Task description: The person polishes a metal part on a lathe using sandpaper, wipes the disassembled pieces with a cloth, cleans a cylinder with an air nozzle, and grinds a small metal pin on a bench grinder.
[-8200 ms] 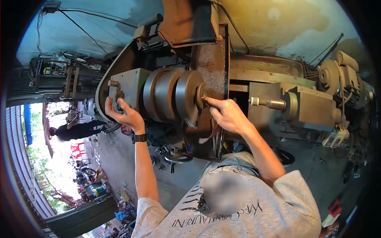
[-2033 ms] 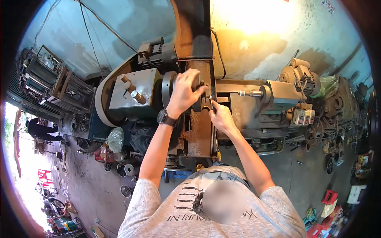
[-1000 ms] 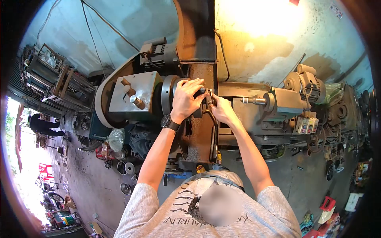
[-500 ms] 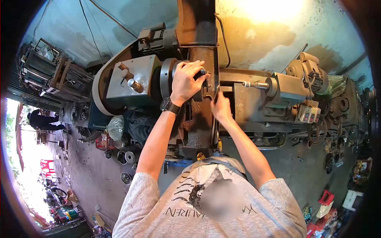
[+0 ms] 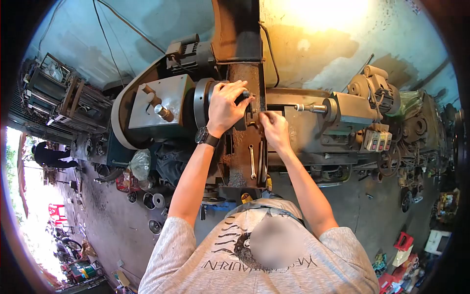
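Note:
My left hand [image 5: 226,107], with a black watch on its wrist, is curled over the front of the lathe chuck [image 5: 199,100]. A dark cylindrical part [image 5: 246,93] shows between its thumb and fingers; the palm side is hidden. My right hand [image 5: 275,128] is closed beside the dark tool-holding block [image 5: 252,119], fingertips against its right side. Whatever those fingers pinch is hidden. Below the hands, a combination wrench [image 5: 252,161] lies lengthwise on the rusty carriage [image 5: 240,147], next to a long thin bar [image 5: 263,164].
The lathe headstock [image 5: 159,105] stands left, and the tailstock spindle [image 5: 312,108] points in from the right. Push-button switches [image 5: 378,141] sit below the right motor [image 5: 374,90]. Metal chips [image 5: 237,179] lie at the carriage's near end. A person [image 5: 51,156] bends at far left.
A wrench now lies on the carriage where none showed before. My right hand has turned, its back now more toward me. My left hand keeps its hold while the view shifts slightly.

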A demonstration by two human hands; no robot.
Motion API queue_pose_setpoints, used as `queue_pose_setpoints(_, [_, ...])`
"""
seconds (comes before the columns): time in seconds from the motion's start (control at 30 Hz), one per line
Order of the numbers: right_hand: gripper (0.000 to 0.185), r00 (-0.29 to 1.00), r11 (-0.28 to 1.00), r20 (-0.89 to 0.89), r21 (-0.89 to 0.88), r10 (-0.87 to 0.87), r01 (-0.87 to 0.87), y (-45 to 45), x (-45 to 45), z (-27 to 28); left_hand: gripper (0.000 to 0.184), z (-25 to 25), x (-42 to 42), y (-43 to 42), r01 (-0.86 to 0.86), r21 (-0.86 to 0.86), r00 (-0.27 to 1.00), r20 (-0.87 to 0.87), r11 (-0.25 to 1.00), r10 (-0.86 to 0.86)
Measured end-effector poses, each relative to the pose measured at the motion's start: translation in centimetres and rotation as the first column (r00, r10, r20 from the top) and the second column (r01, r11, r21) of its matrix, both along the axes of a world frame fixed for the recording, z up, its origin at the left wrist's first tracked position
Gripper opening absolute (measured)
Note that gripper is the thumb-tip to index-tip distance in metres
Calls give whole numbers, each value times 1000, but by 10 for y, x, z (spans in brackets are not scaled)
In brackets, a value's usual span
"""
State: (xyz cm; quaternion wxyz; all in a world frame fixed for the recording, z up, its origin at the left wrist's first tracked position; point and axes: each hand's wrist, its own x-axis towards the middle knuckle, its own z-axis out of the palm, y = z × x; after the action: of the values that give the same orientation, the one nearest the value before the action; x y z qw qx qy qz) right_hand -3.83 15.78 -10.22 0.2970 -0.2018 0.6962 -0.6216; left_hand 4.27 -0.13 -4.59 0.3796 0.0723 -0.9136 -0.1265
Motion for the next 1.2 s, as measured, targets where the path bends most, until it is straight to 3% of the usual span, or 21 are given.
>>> queue_pose_setpoints(0.07, [25, 997, 998, 67, -52, -26, 29, -15, -14, -6, 35, 1, 0, 0, 3, -4, 1000, 1, 1000, -3])
queue_pose_setpoints(0.13, [22, 986, 999, -160, 34, 41, -36, -31, -31, -43, 35, 1, 0, 1, -2, 2, 1000, 2, 1000, 2])
queue_pose_setpoints(0.17, [22, 986, 999, -163, 29, 43, -38, -33, -33, -44, 35, 1, 0, 1, -4, -4, 1000, -1, 1000, 4])
queue_pose_setpoints(0.23, [15, 987, 987, -126, -114, 96, -111, -34, -37, -47, 35, 1, 0, 0, -2, 0, 1000, 0, 1000, 2])
queue_pose_setpoints(0.3, [17, 982, 912, 44, -381, 183, -153, -23, -38, -26, 35, 2, 1, 0, -10, 4, 1000, 5, 1000, 10])
queue_pose_setpoints(0.37, [18, 993, 931, 2, -348, 115, -107, -29, -49, -21, 33, 2, 1, 0, -5, 5, 1000, 19, 1000, 5])
queue_pose_setpoints(0.43, [15, 996, 957, 81, -290, 29, -5, -41, -59, -15, 31, 2, 0, 1, -2, 13, 1000, 22, 1000, 2])
queue_pose_setpoints(0.5, [16, 962, 989, 252, -133, 101, -69, -55, -69, -12, 31, 3, 0, 2, -10, 12, 1000, 17, 1000, 10])
queue_pose_setpoints(0.53, [17, 976, 989, 162, -52, 144, -137, -60, -70, -11, 31, 3, 0, 2, -6, 6, 1000, 19, 1000, 6])
queue_pose_setpoints(0.57, [17, 976, 989, 163, -58, 142, -134, -63, -71, -18, 32, 1, 1, 1, -1, -3, 1000, 26, 1000, 1])
queue_pose_setpoints(0.63, [21, 995, 932, -72, -351, 73, -94, -68, -72, -37, 33, 3, 0, 0, -1, -12, 1000, 29, 1000, 1])
queue_pose_setpoints(0.67, [22, 998, 922, 42, -387, 39, -20, -63, -66, -34, 31, 3, 0, 1, 1, 0, 1000, 27, 1000, -1])
queue_pose_setpoints(0.7, [22, 998, 922, 44, -387, 45, -24, -60, -65, -37, 29, 4, 0, 1, 2, 10, 1000, 25, 1000, -2])
queue_pose_setpoints(0.8, [18, 973, 990, 185, -56, 136, -128, -47, -65, -55, 29, 5, 0, 1, 6, 3, 1000, 28, 1000, -6])
queue_pose_setpoints(0.93, [15, 980, 980, 31, -52, 195, -194, -45, -54, -63, 28, 5, -1, 1, -6, -3, 1000, 18, 1000, 6])
queue_pose_setpoints(1.0, [17, 992, 963, 47, -253, 113, -98, -41, -47, -65, 32, 5, 1, 2, -2, -5, 1000, 24, 1000, 2])
queue_pose_setpoints(1.03, [17, 992, 962, 42, -254, 120, -105, -37, -44, -66, 32, 4, 1, 2, -9, -6, 1000, 19, 1000, 9])
queue_pose_setpoints(1.1, [24, 996, 979, 58, -188, -64, 73, -29, -39, -63, 29, 4, 1, 3, -6, 32, 1000, 8, 999, 6])
queue_pose_setpoints(1.2, [22, 994, 973, 100, -219, -52, 73, -10, -23, -58, 28, 7, 3, 3, 22, 100, 999, 22, 995, -24])
